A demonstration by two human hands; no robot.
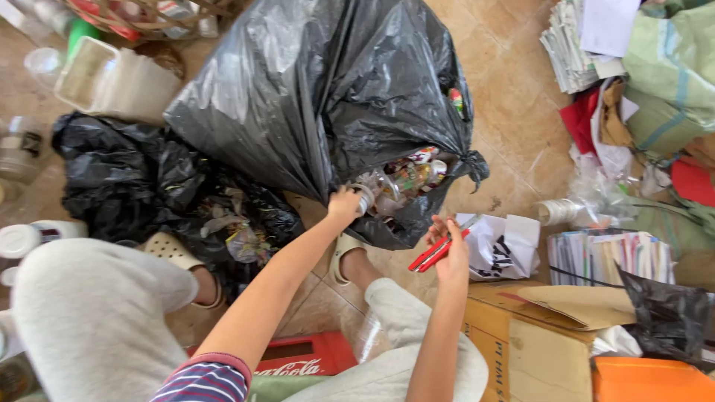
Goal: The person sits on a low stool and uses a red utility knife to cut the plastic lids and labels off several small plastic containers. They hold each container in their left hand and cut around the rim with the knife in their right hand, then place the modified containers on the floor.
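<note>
From the head camera, I look down on a big black rubbish bag lying across the tiled floor. Its side is torn open low down, and through the tear I see a jumble of bottles and wrappers; most of what the bag holds stays hidden behind the plastic.

My left hand is at the edge of that tear, fingers curled around a small clear round thing, perhaps a jar or a bottle neck; I cannot tell which, since the hand covers half of it. My right hand sits just right of the opening, closed around a red utility knife whose tip points up toward the bag. The palm hides the knife's lower end.

A second, crumpled black bag lies to the left, with scraps spilling by my sandalled left foot. My knees fill the bottom edge and cut off the floor beneath them.

Room is tight. A cardboard box stands just beside my right forearm, crumpled white paper lies near the knife, and stacked papers and sacks crowd the right side. A white tub blocks the upper left. The only bare tiles show between the bag and the paper piles.
</note>
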